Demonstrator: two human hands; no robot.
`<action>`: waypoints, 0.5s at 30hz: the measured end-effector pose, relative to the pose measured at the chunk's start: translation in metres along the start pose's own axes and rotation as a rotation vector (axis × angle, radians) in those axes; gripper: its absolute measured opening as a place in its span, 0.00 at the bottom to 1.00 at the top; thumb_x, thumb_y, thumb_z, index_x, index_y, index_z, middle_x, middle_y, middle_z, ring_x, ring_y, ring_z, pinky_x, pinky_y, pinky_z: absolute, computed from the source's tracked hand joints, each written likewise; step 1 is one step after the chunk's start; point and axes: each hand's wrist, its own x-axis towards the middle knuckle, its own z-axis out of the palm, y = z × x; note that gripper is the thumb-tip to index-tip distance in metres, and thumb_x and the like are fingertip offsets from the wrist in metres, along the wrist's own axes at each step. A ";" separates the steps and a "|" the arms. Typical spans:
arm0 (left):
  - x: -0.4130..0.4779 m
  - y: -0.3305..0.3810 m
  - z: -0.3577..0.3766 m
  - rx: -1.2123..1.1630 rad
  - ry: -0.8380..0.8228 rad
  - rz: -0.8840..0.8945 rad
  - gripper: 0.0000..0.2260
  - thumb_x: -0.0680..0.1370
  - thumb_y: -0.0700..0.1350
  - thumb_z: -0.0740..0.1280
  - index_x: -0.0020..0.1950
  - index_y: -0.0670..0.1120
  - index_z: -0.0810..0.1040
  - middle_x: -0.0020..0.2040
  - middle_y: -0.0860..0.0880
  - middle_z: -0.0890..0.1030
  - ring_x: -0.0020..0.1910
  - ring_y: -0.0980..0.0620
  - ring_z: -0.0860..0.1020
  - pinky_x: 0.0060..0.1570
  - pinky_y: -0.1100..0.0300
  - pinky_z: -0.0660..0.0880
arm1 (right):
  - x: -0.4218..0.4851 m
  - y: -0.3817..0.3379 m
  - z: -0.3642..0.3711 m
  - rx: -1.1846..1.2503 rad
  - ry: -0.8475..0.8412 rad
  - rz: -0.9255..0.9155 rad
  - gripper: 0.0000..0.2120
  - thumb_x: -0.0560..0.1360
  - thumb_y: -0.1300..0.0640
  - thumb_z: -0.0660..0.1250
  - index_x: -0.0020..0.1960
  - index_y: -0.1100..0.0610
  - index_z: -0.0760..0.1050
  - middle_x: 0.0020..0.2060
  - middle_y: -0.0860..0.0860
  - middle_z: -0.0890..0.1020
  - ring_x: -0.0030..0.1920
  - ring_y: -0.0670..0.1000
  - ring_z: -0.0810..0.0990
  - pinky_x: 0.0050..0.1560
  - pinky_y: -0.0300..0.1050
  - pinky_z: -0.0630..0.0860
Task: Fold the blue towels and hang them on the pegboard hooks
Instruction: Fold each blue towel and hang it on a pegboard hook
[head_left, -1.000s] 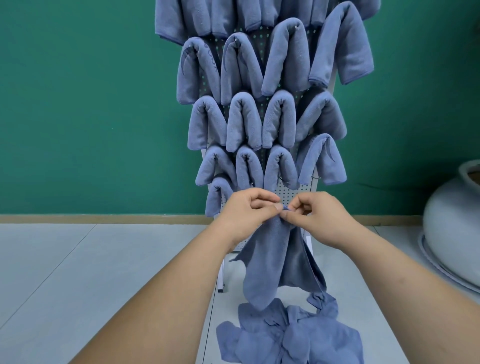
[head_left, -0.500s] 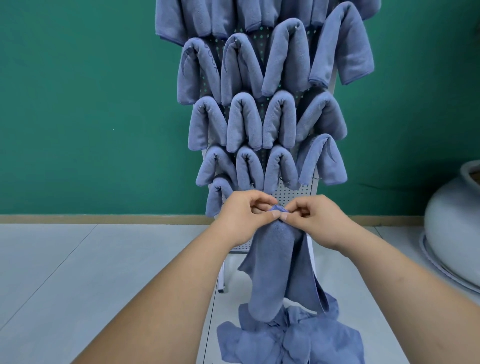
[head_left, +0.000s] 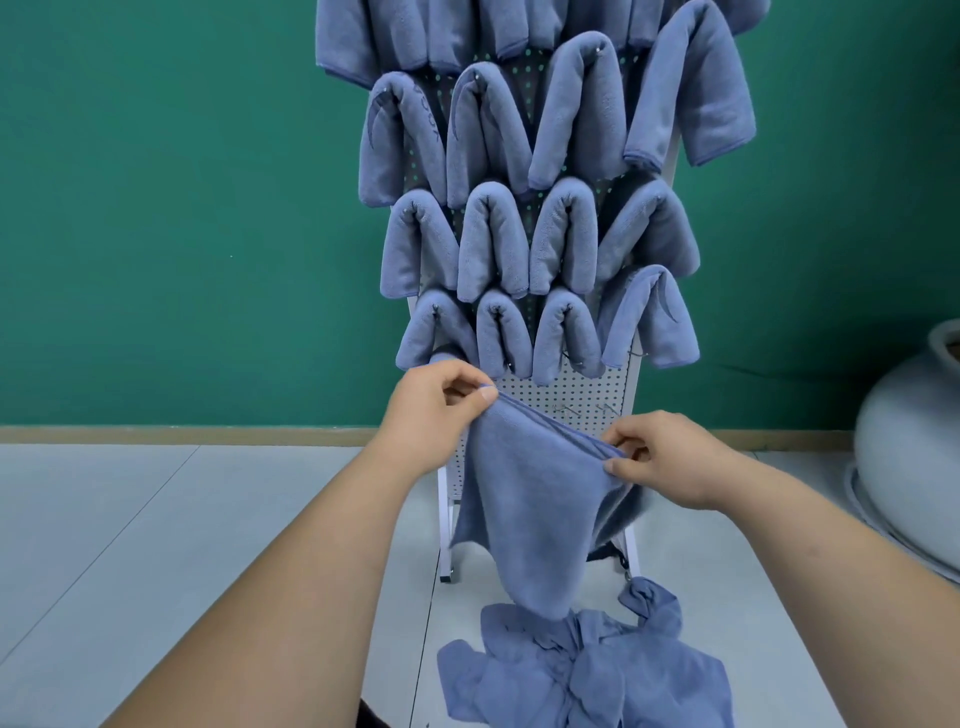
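Observation:
A blue towel (head_left: 530, 499) hangs between my hands in front of the white pegboard (head_left: 561, 400). My left hand (head_left: 431, 410) pinches its upper left corner, and my right hand (head_left: 670, 457) pinches the top edge lower to the right. The towel's tip droops toward a pile of blue towels (head_left: 582, 670) on the floor. Several folded blue towels (head_left: 493, 239) hang in rows on the pegboard hooks above. Bare hooks (head_left: 571, 410) show on the board just behind the held towel.
The pegboard stands on white legs (head_left: 444, 525) against a green wall. A large pale grey pot (head_left: 914, 447) sits on the floor at the right. Grey tiled floor spreads to the left.
My hands, which were pinching the towel together at one spot, have moved apart. The left rose slightly left, the right dropped right, and the towel's top edge is now spread between them.

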 end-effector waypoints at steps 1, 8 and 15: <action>0.001 -0.003 -0.005 -0.003 0.035 0.001 0.01 0.79 0.43 0.75 0.48 0.49 0.85 0.44 0.52 0.86 0.39 0.58 0.80 0.45 0.68 0.77 | 0.000 0.005 -0.001 -0.063 -0.005 0.017 0.06 0.77 0.49 0.75 0.43 0.45 0.79 0.38 0.44 0.83 0.39 0.46 0.78 0.44 0.44 0.77; 0.003 -0.036 -0.030 0.119 0.164 -0.045 0.06 0.79 0.43 0.75 0.45 0.54 0.84 0.41 0.54 0.85 0.37 0.57 0.80 0.46 0.62 0.78 | -0.008 0.017 -0.013 -0.082 0.167 0.012 0.07 0.75 0.41 0.75 0.46 0.43 0.81 0.43 0.39 0.83 0.46 0.45 0.79 0.46 0.45 0.73; 0.005 -0.043 -0.036 0.189 0.268 -0.061 0.04 0.79 0.44 0.75 0.45 0.53 0.84 0.41 0.56 0.86 0.41 0.57 0.82 0.43 0.66 0.76 | -0.007 0.019 -0.019 -0.466 0.236 0.153 0.14 0.79 0.31 0.64 0.54 0.38 0.81 0.60 0.42 0.74 0.65 0.52 0.67 0.60 0.53 0.73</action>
